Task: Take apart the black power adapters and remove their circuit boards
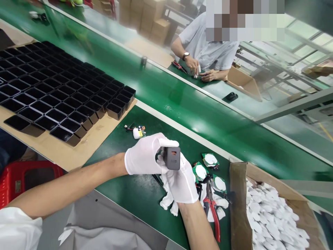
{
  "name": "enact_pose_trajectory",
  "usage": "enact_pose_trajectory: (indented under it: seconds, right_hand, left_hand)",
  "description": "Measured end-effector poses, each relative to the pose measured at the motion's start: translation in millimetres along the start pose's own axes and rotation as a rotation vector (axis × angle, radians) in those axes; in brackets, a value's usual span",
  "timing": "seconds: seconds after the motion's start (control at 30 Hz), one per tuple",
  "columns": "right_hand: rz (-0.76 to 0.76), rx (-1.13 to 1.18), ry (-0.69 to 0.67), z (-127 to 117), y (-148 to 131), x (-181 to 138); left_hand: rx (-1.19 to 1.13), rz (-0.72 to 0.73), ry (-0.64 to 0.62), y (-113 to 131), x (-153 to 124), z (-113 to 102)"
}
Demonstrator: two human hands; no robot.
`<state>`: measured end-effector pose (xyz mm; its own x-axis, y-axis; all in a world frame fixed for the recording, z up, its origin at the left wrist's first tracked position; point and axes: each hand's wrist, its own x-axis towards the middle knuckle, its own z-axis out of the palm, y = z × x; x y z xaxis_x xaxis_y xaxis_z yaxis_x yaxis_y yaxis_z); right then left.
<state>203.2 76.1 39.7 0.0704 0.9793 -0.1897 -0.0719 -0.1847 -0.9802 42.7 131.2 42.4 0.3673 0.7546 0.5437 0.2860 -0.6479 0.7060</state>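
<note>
Head view: I see left hand and right hand, fingers clamped on a black charger housing, pliers rightward of them.

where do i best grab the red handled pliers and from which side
Probably by the red handles, reaching from the near side with the right hand once free of the black case. The handles point back toward the wearer, while the metal head points away, among white pieces and circuit boards.
</note>
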Motion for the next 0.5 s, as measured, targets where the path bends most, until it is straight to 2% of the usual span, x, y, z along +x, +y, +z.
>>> enact_pose_trajectory:
  seconds: [0.17,0.23,0.4,0.5]
  right_hand:
    - [0.002,0.077,-0.076,0.5,0.3,-3.6]
    - [-0.075,0.020,-0.056,0.4,1.6,-3.8]
    - [-0.414,-0.533,0.340,-8.2,7.1,6.1]
    - [-0.522,-0.691,0.435,-14.1,11.4,17.2]
  left_hand:
    - [-0.042,0.067,0.064,-0.2,-1.5,-1.5]
    - [-0.023,0.038,0.030,-3.5,-1.5,-1.0]
    - [0.238,-0.068,-0.110,-18.2,6.7,5.7]
    - [0.393,-0.081,-0.247,-27.3,14.2,2.2]
